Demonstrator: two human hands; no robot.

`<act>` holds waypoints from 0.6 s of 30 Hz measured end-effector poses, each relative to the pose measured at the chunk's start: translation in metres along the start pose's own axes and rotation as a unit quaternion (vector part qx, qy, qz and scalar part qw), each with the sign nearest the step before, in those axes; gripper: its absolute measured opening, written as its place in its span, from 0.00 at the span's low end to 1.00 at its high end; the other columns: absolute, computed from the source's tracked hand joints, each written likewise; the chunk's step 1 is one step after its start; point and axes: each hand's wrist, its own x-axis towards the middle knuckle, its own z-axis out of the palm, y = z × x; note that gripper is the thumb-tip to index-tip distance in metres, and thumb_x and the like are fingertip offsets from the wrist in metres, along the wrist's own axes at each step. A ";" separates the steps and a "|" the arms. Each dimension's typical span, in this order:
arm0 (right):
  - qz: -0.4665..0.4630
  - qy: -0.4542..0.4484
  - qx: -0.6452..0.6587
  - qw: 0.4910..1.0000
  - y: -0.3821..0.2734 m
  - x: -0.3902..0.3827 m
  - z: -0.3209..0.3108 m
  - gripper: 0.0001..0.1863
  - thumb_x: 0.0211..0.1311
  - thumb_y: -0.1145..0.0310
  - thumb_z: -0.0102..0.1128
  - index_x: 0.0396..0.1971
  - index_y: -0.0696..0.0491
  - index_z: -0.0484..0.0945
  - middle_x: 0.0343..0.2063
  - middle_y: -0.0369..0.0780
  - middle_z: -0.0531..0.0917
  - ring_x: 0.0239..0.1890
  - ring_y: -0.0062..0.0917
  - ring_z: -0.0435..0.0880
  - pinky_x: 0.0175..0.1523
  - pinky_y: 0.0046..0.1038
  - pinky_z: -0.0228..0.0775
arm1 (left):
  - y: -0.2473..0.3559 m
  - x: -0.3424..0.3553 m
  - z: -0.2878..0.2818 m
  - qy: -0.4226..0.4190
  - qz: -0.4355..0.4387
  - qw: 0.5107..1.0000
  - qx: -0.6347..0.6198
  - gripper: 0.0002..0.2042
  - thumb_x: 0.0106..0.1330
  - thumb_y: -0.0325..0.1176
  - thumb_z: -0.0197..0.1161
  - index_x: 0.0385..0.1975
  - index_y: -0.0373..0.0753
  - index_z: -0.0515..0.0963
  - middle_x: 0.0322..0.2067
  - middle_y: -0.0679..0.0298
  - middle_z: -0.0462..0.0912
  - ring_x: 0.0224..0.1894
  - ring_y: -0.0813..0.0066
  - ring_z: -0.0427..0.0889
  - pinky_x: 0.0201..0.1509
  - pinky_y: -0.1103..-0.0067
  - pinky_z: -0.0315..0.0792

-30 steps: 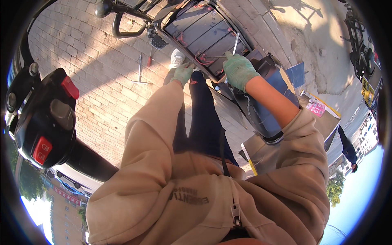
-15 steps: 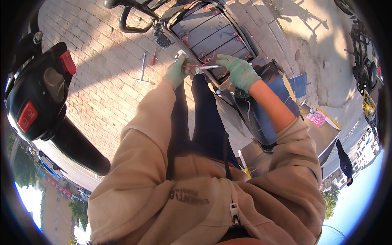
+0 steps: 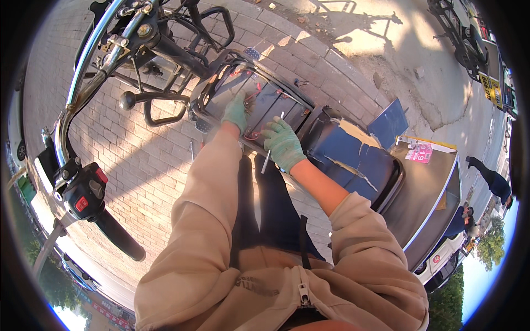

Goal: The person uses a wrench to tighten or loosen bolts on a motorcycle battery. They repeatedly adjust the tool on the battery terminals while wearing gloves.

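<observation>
My left hand (image 3: 237, 114), in a green glove, reaches over the batteries (image 3: 275, 99) in the open compartment of an electric vehicle. Its fingers are blurred, close to thin red wires (image 3: 258, 86), and whether they pinch anything cannot be told. Nearer to me, my right hand (image 3: 284, 145), also gloved in green, is closed round a slim silver metal rod (image 3: 266, 164). The rod sticks out at both sides of the fist, tilted, at the near edge of the compartment. More red wire (image 3: 253, 135) lies by the near batteries.
A cracked blue-black seat (image 3: 353, 160) stands right of the compartment, with a metal cargo box (image 3: 428, 193) behind it. Handlebars (image 3: 74, 105) and a black grip (image 3: 118, 234) fill the left. A tool (image 3: 192, 150) lies on the paving, partly hidden by my left arm. People are at the far right.
My view has shifted, bringing the handlebars into sight. My left hand has moved from the compartment's near edge onto the batteries. The rod, previously lying across between both hands, now points steeply in my right.
</observation>
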 end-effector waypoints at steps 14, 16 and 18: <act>-0.044 0.069 -0.218 0.972 -0.039 -0.002 -0.021 0.12 0.56 0.70 0.56 0.39 0.47 0.84 0.47 0.33 0.83 0.59 0.25 0.76 0.74 0.32 0.58 | -0.009 0.156 0.161 -0.076 -0.062 0.993 0.061 0.21 0.72 0.41 0.62 0.59 0.37 0.71 0.57 0.53 0.75 0.55 0.60 0.79 0.57 0.67 0.79; -0.102 0.051 -0.491 0.864 -0.039 -0.001 -0.021 0.12 0.54 0.70 0.58 0.36 0.47 0.87 0.48 0.33 0.84 0.59 0.26 0.76 0.76 0.33 0.56 | 0.001 0.165 0.163 -0.087 -0.082 0.987 0.110 0.33 0.69 0.48 0.65 0.68 0.38 0.63 0.70 0.49 0.58 0.70 0.53 0.63 0.72 0.62 0.66; -0.089 0.059 -0.476 0.873 -0.040 0.000 -0.020 0.12 0.54 0.70 0.57 0.36 0.47 0.87 0.51 0.34 0.82 0.60 0.27 0.76 0.73 0.32 0.59 | 0.008 0.169 0.161 -0.099 -0.057 0.986 0.124 0.34 0.69 0.47 0.65 0.69 0.35 0.61 0.71 0.48 0.58 0.71 0.53 0.63 0.72 0.63 0.66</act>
